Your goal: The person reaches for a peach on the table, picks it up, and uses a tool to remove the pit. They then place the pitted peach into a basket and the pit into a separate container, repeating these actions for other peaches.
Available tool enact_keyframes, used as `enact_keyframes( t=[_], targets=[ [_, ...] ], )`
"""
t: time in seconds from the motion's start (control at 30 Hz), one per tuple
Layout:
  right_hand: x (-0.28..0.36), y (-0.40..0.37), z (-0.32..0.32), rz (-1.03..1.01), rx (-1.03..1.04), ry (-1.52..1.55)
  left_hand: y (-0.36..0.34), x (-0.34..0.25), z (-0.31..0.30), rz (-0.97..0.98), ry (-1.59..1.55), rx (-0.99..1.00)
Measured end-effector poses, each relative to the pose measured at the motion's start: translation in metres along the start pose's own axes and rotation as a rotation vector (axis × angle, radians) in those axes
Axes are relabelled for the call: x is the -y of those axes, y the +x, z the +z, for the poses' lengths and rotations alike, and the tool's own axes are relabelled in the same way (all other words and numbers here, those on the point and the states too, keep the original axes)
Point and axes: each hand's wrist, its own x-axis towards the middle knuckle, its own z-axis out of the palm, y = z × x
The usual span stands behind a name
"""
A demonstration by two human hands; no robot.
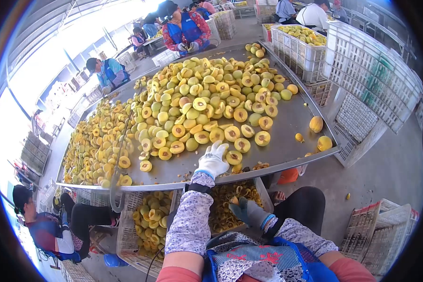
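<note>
A large heap of yellow-green halved fruit [197,94] lies on a metal table [286,136]. My left hand [213,160], in a white glove, reaches over the table's near edge and touches the fruit halves at the front of the heap; its fingertips are partly lost against the fruit. Lower right, my right hand [250,211], in a grey glove, is closed around a small orange-brown thing above a crate of dark fruit scraps [228,199]. What exactly it grips is too small to tell.
A crate of fruit halves [151,216] stands below the table's edge at left. White crates [371,70] are stacked at right, with empty crates [380,230] at lower right. A seated person [47,225] is at left; other people work across the table.
</note>
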Motion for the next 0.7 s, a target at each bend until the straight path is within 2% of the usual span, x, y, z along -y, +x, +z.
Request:
enact_keyframes(
  t=[0.07,0.1,0.13,0.17,0.2,0.23,0.27,0.33,0.37,0.4,0.47,0.5,0.53,0.6,0.63,0.67,0.7],
  targets=[
    [0.012,0.027,-0.042,0.296,0.495,0.283,-0.009,-0.007,-0.013,-0.149,-0.019,0.049],
    [0.018,0.039,-0.063,0.287,0.5,0.297,-0.011,0.001,-0.007,-0.147,0.008,-0.017],
    [0.023,0.051,-0.083,0.495,0.385,0.529,-0.014,0.011,-0.004,-0.167,0.011,-0.01],
    [0.025,0.06,-0.093,0.71,0.267,0.759,-0.018,0.023,-0.002,-0.139,-0.071,-0.095],
    [0.025,0.064,-0.09,0.731,0.157,0.828,-0.023,0.031,-0.001,-0.11,-0.155,-0.173],
    [0.027,0.064,-0.086,0.767,0.05,0.896,-0.032,0.032,-0.004,-0.157,-0.522,-0.22],
    [0.026,0.069,-0.09,0.696,-0.056,0.972,-0.042,0.027,-0.012,-0.214,-0.888,-0.267],
    [0.024,0.076,-0.093,0.701,-0.099,1.026,-0.072,0.005,-0.035,-0.255,-1.481,-0.272],
    [0.026,0.083,-0.099,0.679,-0.151,1.054,-0.081,0.004,-0.031,-0.147,-1.6,-0.302],
    [0.027,0.087,-0.102,0.699,-0.139,1.066,-0.09,-0.003,-0.031,-0.173,-1.601,-0.291],
    [0.028,0.094,-0.107,0.54,-0.184,0.943,-0.105,-0.022,-0.028,-0.157,-1.695,-0.307],
    [0.031,0.096,-0.112,0.553,-0.156,1.042,-0.109,-0.026,-0.019,0.099,-0.986,-0.506],
    [0.032,0.098,-0.11,0.562,-0.153,1.047,-0.112,-0.029,-0.014,0.091,-0.987,-0.499],
    [0.032,0.1,-0.107,0.415,-0.212,0.895,-0.115,-0.034,-0.008,-0.028,-1.512,-0.376],
    [0.032,0.098,-0.105,0.422,-0.209,0.894,-0.119,-0.038,-0.009,-0.058,-1.782,-0.309],
    [0.031,0.096,-0.104,0.407,-0.198,0.797,-0.12,-0.04,-0.006,-0.062,-1.786,-0.303],
    [0.031,0.095,-0.102,0.391,-0.188,0.7,-0.12,-0.042,-0.002,0.042,-1.487,-0.429]
  ],
)
